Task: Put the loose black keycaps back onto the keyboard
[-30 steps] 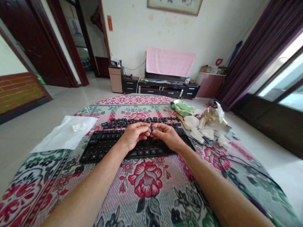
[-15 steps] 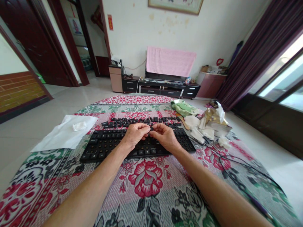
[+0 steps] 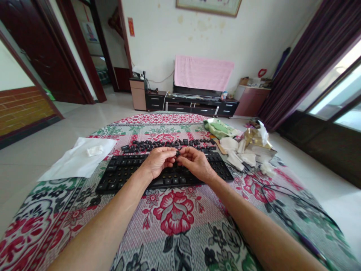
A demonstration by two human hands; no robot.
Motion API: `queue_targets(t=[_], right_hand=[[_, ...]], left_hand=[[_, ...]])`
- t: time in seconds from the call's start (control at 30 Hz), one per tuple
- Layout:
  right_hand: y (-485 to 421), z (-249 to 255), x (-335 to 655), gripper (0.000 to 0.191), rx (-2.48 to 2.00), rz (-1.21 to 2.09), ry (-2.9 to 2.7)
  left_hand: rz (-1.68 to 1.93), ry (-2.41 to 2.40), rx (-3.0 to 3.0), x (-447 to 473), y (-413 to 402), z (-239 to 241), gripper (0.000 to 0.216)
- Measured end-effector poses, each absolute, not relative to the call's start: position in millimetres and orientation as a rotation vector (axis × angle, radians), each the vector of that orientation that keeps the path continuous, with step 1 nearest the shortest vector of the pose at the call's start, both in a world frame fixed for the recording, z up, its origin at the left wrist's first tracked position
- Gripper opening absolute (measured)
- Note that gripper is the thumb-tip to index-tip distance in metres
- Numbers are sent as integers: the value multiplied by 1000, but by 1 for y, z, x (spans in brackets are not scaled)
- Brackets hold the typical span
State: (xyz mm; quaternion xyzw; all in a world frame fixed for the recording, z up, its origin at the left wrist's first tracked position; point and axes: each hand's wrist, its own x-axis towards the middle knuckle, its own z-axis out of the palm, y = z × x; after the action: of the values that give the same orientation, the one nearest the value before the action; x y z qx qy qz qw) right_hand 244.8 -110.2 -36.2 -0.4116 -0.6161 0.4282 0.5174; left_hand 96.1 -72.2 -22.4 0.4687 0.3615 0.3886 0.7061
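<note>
A black keyboard lies across a table covered with a flowered cloth. Both hands hover over its middle with fingertips meeting. Between them sits a small black keycap, pinched by my left hand and my right hand, fingers of both curled. A row of loose black keycaps lies on the cloth just behind the keyboard.
A white sheet with a crumpled tissue lies at the left edge. A green cloth, white wipes and crumpled foil packaging pile at the right. A black cable curls over the right side of the table.
Both hands shifted slightly left and turned the keycap between their fingertips; it stays pinched over the keyboard's middle. The camera moved a little.
</note>
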Motion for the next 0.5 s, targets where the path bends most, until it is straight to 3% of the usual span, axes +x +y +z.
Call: queue_targets(t=[0.5], right_hand=[[-112,-32,248,26,-1004,1081,-1509]], left_hand=[[823,822,1035,96,-73,-21,15]])
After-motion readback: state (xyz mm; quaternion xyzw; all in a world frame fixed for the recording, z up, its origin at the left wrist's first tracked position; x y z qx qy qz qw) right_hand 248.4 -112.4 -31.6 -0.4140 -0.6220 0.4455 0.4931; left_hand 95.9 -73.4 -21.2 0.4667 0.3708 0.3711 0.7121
